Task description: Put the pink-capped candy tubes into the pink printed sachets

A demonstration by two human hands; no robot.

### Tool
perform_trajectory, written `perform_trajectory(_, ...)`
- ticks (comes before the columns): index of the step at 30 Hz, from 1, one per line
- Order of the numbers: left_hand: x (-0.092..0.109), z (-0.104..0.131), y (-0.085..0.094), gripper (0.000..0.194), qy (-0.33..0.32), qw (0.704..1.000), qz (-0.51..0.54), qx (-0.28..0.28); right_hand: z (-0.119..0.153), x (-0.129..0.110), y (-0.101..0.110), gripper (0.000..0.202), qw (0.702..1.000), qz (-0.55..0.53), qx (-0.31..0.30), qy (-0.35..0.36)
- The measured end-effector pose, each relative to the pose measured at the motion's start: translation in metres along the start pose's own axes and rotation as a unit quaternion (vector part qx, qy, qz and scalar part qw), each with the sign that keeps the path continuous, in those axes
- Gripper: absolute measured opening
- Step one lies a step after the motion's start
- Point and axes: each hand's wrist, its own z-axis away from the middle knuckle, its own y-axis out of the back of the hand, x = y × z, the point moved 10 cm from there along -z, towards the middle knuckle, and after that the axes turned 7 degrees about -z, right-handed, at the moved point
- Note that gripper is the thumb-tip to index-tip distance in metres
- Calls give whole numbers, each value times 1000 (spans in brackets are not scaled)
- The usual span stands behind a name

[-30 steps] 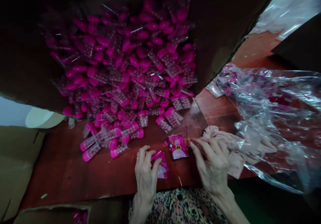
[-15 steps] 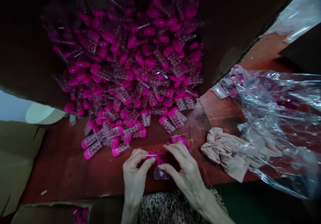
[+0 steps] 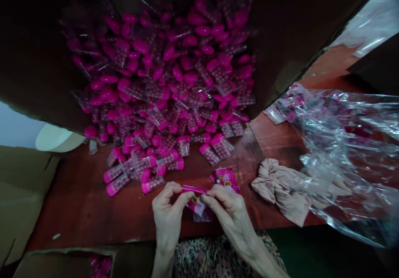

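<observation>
Between my two hands is a pink printed wrapper (image 3: 195, 202) with a clear part, held just above the near edge of the red table. My left hand (image 3: 167, 207) pinches its left end between thumb and fingers. The right end is pinched by my right hand (image 3: 230, 209). A clear plastic piece (image 3: 202, 216) shows below the wrapper; whether it is joined to it I cannot tell. Beyond my right hand lies a pile of pink printed wrappers (image 3: 227, 178). Clear containers with pink caps and small beads (image 3: 151, 182) lie ahead of my left hand.
A large dark box (image 3: 289, 41) on its side spills many pink-capped containers (image 3: 174, 91) onto the table (image 3: 90, 211). To the right are a beige cloth (image 3: 277, 186) and a crumpled clear plastic bag (image 3: 339, 145). A cardboard box (image 3: 68, 265) stands at lower left.
My right hand's fingers have drawn in to a pinch at the wrapper's right end. The wrapper is now spread flatter, showing its print. The view has shifted slightly.
</observation>
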Motion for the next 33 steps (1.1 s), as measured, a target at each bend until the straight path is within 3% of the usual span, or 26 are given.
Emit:
perform_trajectory(6,-4,-4,1,18,11,1000,26,-12,-1,-3,-4,33,998,56,-28,9)
perform_trajectory(9,-6,-4,0,20,32,999,35,-16,-4,-5,-3,16,999,41,-22,14)
perform_trajectory(12,-13,-3,-3,22,67,995,75,-19,-7,2,-9,11,999,4,-37,-20)
perform_trajectory(16,-29,2,-8,17,129,970,206,-13,-9,14,-16,16,994,-67,-30,-83)
perform_trajectory(19,-33,6,-19,36,159,944,285,-43,-11,19,-16,16,989,-98,6,-112)
perform_trajectory(21,-36,10,-24,37,187,934,302,-49,-14,19,-20,16,987,-108,5,-116)
perform_trajectory(25,-45,14,-16,13,226,917,327,13,-24,12,-37,16,988,-101,-54,-100)
perform_trajectory(31,-62,15,13,17,245,888,375,107,-41,-12,-70,14,978,-65,-195,-30)
perform_trajectory(33,-67,15,20,17,260,874,391,124,-52,-23,-70,18,982,-38,-187,13)
